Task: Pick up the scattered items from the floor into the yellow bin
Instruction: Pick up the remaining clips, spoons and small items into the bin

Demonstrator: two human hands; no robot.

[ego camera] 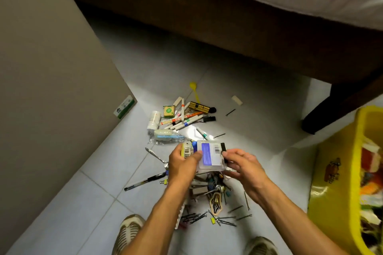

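Note:
A clear plastic box with a purple label (210, 156) is held above the floor pile between both hands. My left hand (182, 164) grips its left edge together with a small yellow item (186, 149). My right hand (243, 164) pinches the box's right edge by a black clip. The yellow bin (335, 174), holding several items, stands at the right. Markers (183, 119), a white bottle (154, 119), a brass lock cylinder (200, 106), a black pen (145, 181) and several hairpins (207, 218) lie scattered on the tiled floor.
A bed frame with a dark leg (323, 114) runs along the back and right. A beige cabinet side (51, 80) stands at the left with a green-and-white box (124, 106) at its base. My two shoes (128, 232) are at the bottom.

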